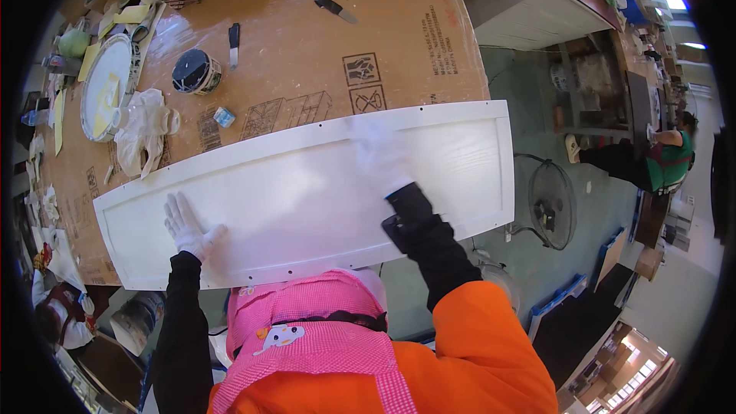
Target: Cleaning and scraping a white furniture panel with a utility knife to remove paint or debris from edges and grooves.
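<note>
A long white panel (pixel 284 199) with a raised frame edge and small dark holes along its rim lies across the front of the table, against my pink apron. My left hand (pixel 188 228), in a white glove, rests on the panel's left part with its fingers spread. Farther right, my right hand (pixel 379 157), also white-gloved, is over the panel near its far edge. Motion smears its fingers, so neither their pose nor anything held can be made out.
Brown cardboard covers the table (pixel 291 38). On it are two black-handled scrapers (pixel 335 8), a dark-topped can (pixel 195 71), a small blue-white block (pixel 224 116), a plastic bag (pixel 144 130) and a large round bucket (pixel 98 92). A fan (pixel 550 203) stands right; a seated person (pixel 673 155) is beyond.
</note>
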Demonstrator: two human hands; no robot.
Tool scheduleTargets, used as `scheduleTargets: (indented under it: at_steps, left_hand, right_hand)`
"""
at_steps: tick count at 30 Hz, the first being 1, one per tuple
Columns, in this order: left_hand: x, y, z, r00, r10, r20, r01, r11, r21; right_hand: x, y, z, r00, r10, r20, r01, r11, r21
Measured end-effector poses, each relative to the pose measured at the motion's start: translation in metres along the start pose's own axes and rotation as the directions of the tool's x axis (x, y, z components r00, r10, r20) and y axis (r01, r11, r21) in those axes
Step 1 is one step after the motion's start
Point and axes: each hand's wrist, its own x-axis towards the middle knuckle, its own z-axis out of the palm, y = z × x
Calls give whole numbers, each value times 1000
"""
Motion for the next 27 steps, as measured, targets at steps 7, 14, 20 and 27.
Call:
scheduleTargets:
  at_steps: [7, 14, 20, 27]
  left_hand:
    - [-6, -15, -5, 999, -28, 22, 28, 1000, 14]
    - [-4, 10, -8, 997, -13, 77, 18, 998, -66]
    - [-11, 10, -20, 995, -41, 95, 51, 993, -110]
    - [-13, -8, -22, 996, 46, 77, -30, 979, -201]
  right_hand:
    - [20, 27, -59, 543, 148, 827, -551, -680, 483]
    - [-12, 94, -35, 568, 813, 126, -597, 302, 743]
    - [41, -27, -28, 729, 662, 175, -669, 633, 389]
    - [121, -302, -97, 936, 156, 316, -350, 520, 779]
